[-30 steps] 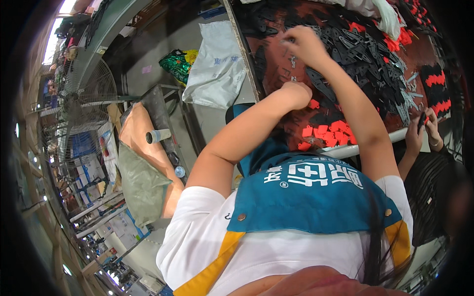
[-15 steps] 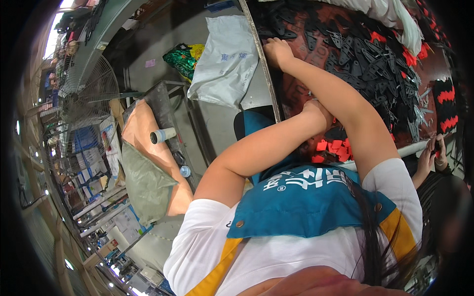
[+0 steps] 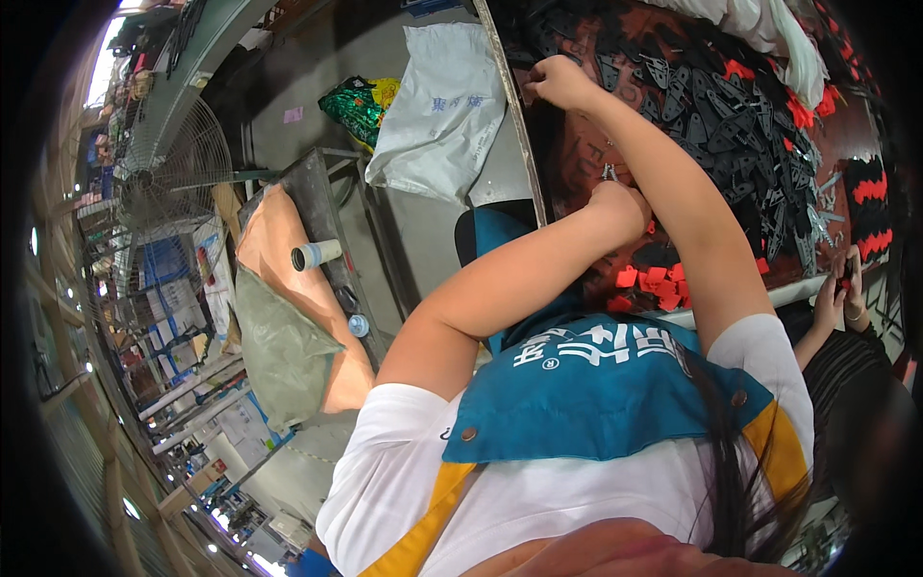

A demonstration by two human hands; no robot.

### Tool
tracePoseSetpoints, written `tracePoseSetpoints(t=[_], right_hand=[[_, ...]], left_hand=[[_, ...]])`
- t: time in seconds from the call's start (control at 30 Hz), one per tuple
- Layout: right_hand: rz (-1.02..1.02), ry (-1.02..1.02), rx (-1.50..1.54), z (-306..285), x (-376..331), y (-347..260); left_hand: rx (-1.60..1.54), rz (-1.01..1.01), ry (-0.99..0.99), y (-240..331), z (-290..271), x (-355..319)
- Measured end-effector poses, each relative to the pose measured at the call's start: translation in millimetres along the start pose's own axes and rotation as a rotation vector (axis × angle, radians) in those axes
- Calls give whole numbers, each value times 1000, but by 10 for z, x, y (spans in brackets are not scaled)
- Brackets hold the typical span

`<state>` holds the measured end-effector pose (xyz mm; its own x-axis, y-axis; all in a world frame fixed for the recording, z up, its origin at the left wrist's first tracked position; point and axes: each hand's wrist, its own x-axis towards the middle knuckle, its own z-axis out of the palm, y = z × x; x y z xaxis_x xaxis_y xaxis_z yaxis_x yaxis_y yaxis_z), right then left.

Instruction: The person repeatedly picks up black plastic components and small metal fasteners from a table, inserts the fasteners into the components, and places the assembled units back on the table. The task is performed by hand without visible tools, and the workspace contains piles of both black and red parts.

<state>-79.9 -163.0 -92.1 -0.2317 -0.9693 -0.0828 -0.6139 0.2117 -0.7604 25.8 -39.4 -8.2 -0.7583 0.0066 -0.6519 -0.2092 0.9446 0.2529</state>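
My left hand [image 3: 620,209] is closed low over the red-brown work surface [image 3: 588,154], with most of its fingers hidden. Small shiny metal pieces [image 3: 608,173] show just past it; whether the hand grips them is unclear. Reaching farther across, my right hand [image 3: 565,85] has its fingers bent together near the table's left edge, beside dark parts. What it pinches, if anything, I cannot make out. A heap of flat black plastic parts [image 3: 716,130] spreads to the right of both hands. Red plastic pieces [image 3: 659,286] lie near my left wrist, partly covered by my right forearm.
A metal rim [image 3: 519,115] bounds the table on the left. Beyond it are a white woven sack [image 3: 442,115] and a green shiny bag [image 3: 351,111]. Silver metal pins [image 3: 822,216] lie at right, near another person's hands [image 3: 838,296]. A fan [image 3: 159,178] stands far left.
My right hand has lifted slightly and shifted right, away from the table's left rim. Metal pieces now show beside my left hand, which has barely moved.
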Motion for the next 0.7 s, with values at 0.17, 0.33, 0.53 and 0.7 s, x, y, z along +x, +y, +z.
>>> tracePoseSetpoints(t=[0.17, 0.33, 0.53, 0.7], right_hand=[[146, -128, 893, -349, -433, -16], [192, -41, 1127, -699, -1045, -65], [197, 176, 1107, -972, -1794, 122], [184, 234, 1070, -1025, -2136, 4]], left_hand=[[-5, 48, 118, -50, 56, -10], [-307, -215, 650, -133, -65, -34], [-628, -34, 1172, -112, -130, -41], [-606, 219, 1287, -8, -147, -41]])
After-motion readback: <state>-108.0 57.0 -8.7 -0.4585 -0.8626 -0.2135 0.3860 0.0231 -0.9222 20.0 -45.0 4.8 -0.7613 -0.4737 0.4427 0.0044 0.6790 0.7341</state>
